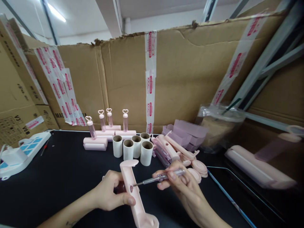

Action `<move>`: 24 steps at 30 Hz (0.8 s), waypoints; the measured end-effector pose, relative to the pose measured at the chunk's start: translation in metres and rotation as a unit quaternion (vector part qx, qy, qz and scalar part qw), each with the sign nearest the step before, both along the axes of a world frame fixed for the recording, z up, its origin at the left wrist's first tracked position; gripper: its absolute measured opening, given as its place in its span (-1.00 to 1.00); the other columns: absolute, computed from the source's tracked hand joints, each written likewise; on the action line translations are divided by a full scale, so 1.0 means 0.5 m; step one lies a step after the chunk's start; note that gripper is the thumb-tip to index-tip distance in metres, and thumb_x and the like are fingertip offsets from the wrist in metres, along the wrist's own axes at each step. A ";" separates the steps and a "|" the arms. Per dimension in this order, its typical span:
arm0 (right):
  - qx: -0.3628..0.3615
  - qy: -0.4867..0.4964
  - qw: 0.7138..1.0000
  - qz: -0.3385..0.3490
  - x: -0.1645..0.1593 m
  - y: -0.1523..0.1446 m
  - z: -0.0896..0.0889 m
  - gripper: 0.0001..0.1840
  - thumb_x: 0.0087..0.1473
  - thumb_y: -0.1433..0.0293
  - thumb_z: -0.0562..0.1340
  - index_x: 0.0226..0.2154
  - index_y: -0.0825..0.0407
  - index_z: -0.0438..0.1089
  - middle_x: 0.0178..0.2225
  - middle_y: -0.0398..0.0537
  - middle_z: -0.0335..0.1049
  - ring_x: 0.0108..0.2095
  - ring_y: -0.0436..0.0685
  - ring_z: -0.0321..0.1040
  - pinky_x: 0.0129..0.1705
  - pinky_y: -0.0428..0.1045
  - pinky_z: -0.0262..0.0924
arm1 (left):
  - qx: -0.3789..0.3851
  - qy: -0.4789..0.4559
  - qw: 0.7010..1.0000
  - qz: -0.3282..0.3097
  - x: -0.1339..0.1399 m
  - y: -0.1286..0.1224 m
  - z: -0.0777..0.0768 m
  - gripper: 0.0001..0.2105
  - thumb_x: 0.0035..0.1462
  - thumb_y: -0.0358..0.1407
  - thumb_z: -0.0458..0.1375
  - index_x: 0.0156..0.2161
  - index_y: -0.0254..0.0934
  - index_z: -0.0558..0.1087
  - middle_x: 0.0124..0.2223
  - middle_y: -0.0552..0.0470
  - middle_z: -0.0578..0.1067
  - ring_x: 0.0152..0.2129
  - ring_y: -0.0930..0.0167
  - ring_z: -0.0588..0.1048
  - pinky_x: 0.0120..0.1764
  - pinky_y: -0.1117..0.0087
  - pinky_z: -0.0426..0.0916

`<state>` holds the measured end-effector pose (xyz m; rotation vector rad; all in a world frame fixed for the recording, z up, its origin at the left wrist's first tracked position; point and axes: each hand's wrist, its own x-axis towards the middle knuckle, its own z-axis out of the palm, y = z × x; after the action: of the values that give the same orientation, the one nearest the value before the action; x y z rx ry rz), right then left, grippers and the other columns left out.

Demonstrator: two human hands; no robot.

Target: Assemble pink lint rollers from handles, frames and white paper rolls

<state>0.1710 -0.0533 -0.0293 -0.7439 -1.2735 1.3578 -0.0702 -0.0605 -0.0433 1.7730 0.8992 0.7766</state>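
My left hand point(114, 191) grips a pale pink lint roller frame point(139, 202), its thumb on the frame's edge. The frame is a long open trough with a curved flap at each end, tilted in front of me. A purplish translucent part shows between the fingers behind it, mostly hidden. My right hand point(181, 182) closes round the clear handle of a screwdriver point(148, 181). The screwdriver's tip is at the round hole in the middle of the frame; I cannot tell whether it touches.
White paper rolls point(146, 154) stand behind my hands. Several pink rollers point(95, 143) with heart-topped handles stand back left. Pink parts point(171, 147) and discs point(199, 167) lie at right, before purple boxes point(182, 133). A power strip point(30, 150) lies left, a bagged container point(218, 126) right.
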 end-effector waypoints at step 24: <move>-0.016 0.018 1.000 0.000 -0.006 -0.019 0.020 -0.76 0.02 0.22 0.29 -0.43 -0.01 0.24 -0.41 -0.03 0.57 -0.49 0.09 0.50 -0.32 -0.01 0.35 | 0.084 0.048 0.995 -0.008 0.004 -0.009 0.019 -0.42 -0.11 0.21 0.12 -0.39 -0.39 0.45 -0.53 0.04 0.36 -0.66 0.52 0.26 -0.58 0.55 0.18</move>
<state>0.1680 -0.0629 -0.0193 -0.7375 -1.2254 1.3888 -0.0680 -0.0650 -0.0336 1.9765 0.9029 0.7821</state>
